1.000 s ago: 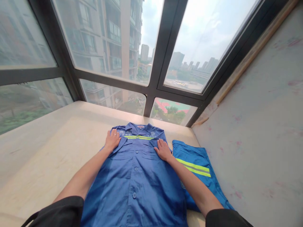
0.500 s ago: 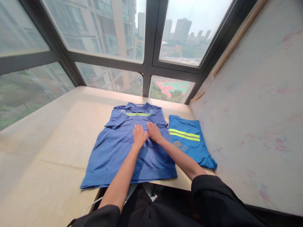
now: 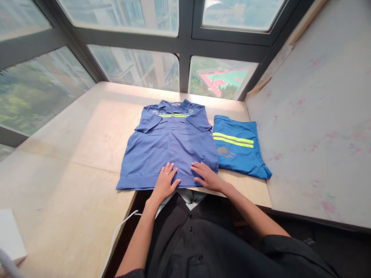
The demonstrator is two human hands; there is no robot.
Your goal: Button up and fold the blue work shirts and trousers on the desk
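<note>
A blue short-sleeved work shirt (image 3: 171, 143) lies front side up on the wooden surface, collar toward the window and sleeves folded in over the chest. Across the chest runs a yellow-green stripe, with pale printing near the shoulders. My left hand (image 3: 167, 179), a ring on one finger, rests flat on the lower front near the hem, fingers apart. To its right my right hand (image 3: 207, 177) lies on the hem area with fingers spread. Neither hand grasps anything. Beside the shirt is a folded brighter blue garment (image 3: 239, 154) with a yellow-green band and a grey print.
The pale wooden surface (image 3: 72, 185) ends just before my body. A white cable (image 3: 116, 231) hangs along its front edge. At the lower left stands a white object (image 3: 11, 233), partly cut off. Windows (image 3: 133, 67) close the back; a flowered wall (image 3: 315, 135) rises on the right.
Both hands have slid from the middle of the shirt down toward its hem and moved farther apart. The shirt's button row now shows. My view has tilted downward.
</note>
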